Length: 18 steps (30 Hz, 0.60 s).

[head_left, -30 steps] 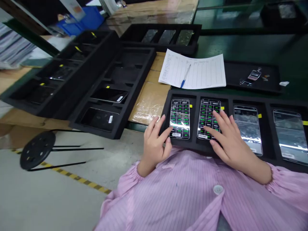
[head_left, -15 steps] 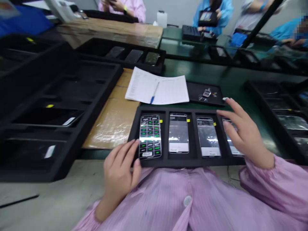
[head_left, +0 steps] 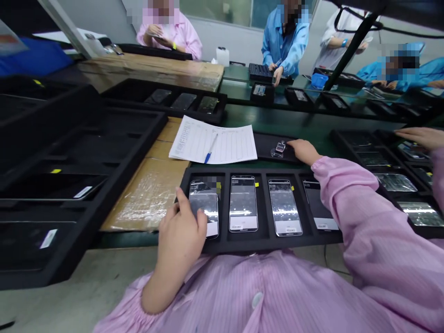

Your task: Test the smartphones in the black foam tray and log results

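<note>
A black foam tray [head_left: 243, 245] in front of me has compartments, each with a lit phone, among them the leftmost phone [head_left: 208, 217], a second phone [head_left: 243, 203] and a third phone [head_left: 285, 206]. My left hand [head_left: 182, 236] is at the tray's left end, fingers apart, index finger raised and thumb over the leftmost phone. My right hand [head_left: 305, 151] reaches past the tray to a small black tray [head_left: 265, 143]. Its fingertips are closed together beside a small clear tagged piece [head_left: 279, 149]; what they pinch is hidden. My right sleeve partly covers the fourth phone [head_left: 324, 208].
Behind the tray lies a paper form [head_left: 236, 143] with a blue pen [head_left: 211, 148]. Large black trays [head_left: 79, 249] stand on the left, more trays [head_left: 391, 159] on the right. Another person's hand [head_left: 421, 137] reaches in at right. Several co-workers are across the bench.
My right hand has moved from the fourth phone forward to the small tray. The leftmost phone's screen went from a green-marked grid to a plain grey one. Another person's hand appeared at right.
</note>
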Motion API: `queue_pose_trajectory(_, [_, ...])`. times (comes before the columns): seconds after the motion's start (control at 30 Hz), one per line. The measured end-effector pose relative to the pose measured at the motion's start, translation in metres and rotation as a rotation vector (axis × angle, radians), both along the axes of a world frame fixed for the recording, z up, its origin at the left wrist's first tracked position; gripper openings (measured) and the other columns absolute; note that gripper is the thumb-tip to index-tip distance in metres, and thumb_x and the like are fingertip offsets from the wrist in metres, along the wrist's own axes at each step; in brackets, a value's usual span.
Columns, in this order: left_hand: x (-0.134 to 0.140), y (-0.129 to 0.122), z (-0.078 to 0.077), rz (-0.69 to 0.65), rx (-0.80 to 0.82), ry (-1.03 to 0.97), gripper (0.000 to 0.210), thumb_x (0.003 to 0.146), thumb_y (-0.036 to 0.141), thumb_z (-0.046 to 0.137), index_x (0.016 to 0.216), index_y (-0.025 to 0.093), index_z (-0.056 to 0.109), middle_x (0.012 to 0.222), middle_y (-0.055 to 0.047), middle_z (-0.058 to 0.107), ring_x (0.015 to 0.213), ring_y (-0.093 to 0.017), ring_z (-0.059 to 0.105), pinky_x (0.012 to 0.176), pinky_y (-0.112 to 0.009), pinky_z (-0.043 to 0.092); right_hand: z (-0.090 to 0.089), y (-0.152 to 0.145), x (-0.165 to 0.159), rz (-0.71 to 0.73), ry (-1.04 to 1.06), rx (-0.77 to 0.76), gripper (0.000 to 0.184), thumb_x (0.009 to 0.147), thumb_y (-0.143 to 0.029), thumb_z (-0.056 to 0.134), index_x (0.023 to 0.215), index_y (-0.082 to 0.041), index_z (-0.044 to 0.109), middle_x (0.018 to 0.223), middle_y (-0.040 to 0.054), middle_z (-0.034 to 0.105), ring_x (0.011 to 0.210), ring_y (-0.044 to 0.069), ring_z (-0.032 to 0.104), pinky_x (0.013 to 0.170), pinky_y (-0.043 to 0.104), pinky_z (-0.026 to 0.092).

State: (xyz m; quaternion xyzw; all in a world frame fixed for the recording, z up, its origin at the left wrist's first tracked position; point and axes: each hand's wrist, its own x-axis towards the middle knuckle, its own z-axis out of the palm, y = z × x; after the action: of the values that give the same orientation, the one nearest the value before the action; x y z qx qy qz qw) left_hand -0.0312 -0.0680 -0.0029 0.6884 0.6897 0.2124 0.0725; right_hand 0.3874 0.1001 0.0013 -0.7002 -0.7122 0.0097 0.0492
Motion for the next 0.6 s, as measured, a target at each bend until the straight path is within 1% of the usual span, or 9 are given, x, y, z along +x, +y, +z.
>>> queue_pose_trajectory(0.1, [-0.011, 0.002, -0.006, -0.015, -0.127, -0.330, 0.085, 0.088, 0.044, 0.042, 0.158, 0.001, 0.022, 0.127, -0.025, 0.066, 0.130, -0.038, 0.055, 0.111, -0.058, 0.040, -0.007, -0.001, 0.004, 0.022, -0.048, 0.011, 0.040, 0.089, -0.006, 0.047, 0.121, -0.012, 0.069, 0.124, 0.0193, 0.068, 0.118, 0.029, 0.058, 0.103, 0.038, 0.043])
queue_pose_trajectory(0.17, [-0.016, 0.003, -0.007, 0.002, -0.233, -0.575, 0.088, 0.084, 0.044, 0.049, 0.159, 0.006, 0.022, 0.138, -0.023, 0.061, 0.138, -0.035, 0.050, 0.117, -0.055, 0.034, -0.010, -0.003, 0.007, 0.010, -0.068, 0.017, 0.039, 0.089, -0.008, 0.047, 0.122, -0.010, 0.068, 0.121, 0.0207, 0.068, 0.117, 0.030, 0.058, 0.102, 0.039, 0.044])
queue_pose_trajectory(0.23, [-0.018, 0.003, -0.004, 0.054, -0.315, -0.768, 0.090, 0.080, 0.044, 0.056, 0.158, 0.009, 0.027, 0.146, -0.022, 0.055, 0.143, -0.034, 0.044, 0.120, -0.053, 0.030, -0.011, -0.004, 0.010, -0.006, -0.071, 0.019, 0.039, 0.090, -0.009, 0.048, 0.122, -0.009, 0.068, 0.121, 0.0214, 0.068, 0.114, 0.031, 0.060, 0.099, 0.039, 0.046])
queue_pose_trajectory(0.3, [-0.017, 0.002, 0.004, 0.107, -0.374, -0.922, 0.088, 0.077, 0.043, 0.063, 0.155, 0.013, 0.034, 0.149, -0.019, 0.053, 0.144, -0.033, 0.044, 0.119, -0.050, 0.033, -0.011, -0.006, 0.012, -0.020, -0.062, 0.020, 0.038, 0.091, -0.010, 0.048, 0.122, -0.009, 0.069, 0.121, 0.0216, 0.067, 0.111, 0.031, 0.062, 0.098, 0.040, 0.047])
queue_pose_trajectory(0.4, [-0.013, 0.004, 0.015, 0.136, -0.401, -1.186, 0.080, 0.073, 0.036, 0.069, 0.147, 0.017, 0.044, 0.147, -0.015, 0.056, 0.133, -0.029, 0.055, 0.108, -0.041, 0.046, -0.008, -0.009, 0.014, -0.042, -0.039, 0.033, 0.039, 0.091, -0.012, 0.048, 0.123, -0.008, 0.068, 0.123, 0.0219, 0.066, 0.112, 0.032, 0.062, 0.099, 0.042, 0.048])
queue_pose_trajectory(0.47, [-0.011, 0.008, 0.018, 0.150, -0.414, -1.357, 0.075, 0.070, 0.029, 0.070, 0.141, 0.014, 0.048, 0.136, -0.015, 0.064, 0.119, -0.026, 0.065, 0.095, -0.035, 0.053, -0.007, -0.009, 0.015, -0.052, -0.020, 0.039, 0.039, 0.090, -0.011, 0.049, 0.124, -0.009, 0.068, 0.125, 0.0210, 0.065, 0.114, 0.032, 0.062, 0.101, 0.041, 0.048])
queue_pose_trajectory(0.5, [-0.010, 0.012, 0.018, 0.151, -0.437, -1.410, 0.072, 0.069, 0.026, 0.070, 0.137, 0.013, 0.051, 0.127, -0.015, 0.069, 0.111, -0.025, 0.069, 0.088, -0.033, 0.055, -0.007, -0.008, 0.015, -0.055, -0.009, 0.038, 0.039, 0.089, -0.010, 0.050, 0.123, -0.010, 0.068, 0.125, 0.0201, 0.065, 0.115, 0.031, 0.062, 0.101, 0.040, 0.048])
queue_pose_trajectory(0.53, [-0.010, 0.016, 0.018, 0.144, -0.480, -1.426, 0.068, 0.068, 0.024, 0.071, 0.133, 0.012, 0.054, 0.117, -0.014, 0.073, 0.103, -0.024, 0.072, 0.082, -0.031, 0.056, -0.007, -0.007, 0.015, -0.059, 0.002, 0.031, 0.038, 0.088, -0.010, 0.051, 0.122, -0.011, 0.069, 0.125, 0.0189, 0.065, 0.114, 0.030, 0.063, 0.101, 0.039, 0.049])
queue_pose_trajectory(0.6, [-0.011, 0.024, 0.016, 0.077, -0.591, -1.360, 0.060, 0.065, 0.024, 0.076, 0.122, 0.012, 0.061, 0.099, -0.010, 0.077, 0.086, -0.022, 0.074, 0.071, -0.029, 0.056, -0.010, -0.004, 0.014, -0.071, 0.022, 0.010, 0.034, 0.088, -0.010, 0.056, 0.119, -0.012, 0.070, 0.124, 0.0172, 0.066, 0.110, 0.027, 0.064, 0.099, 0.036, 0.050])
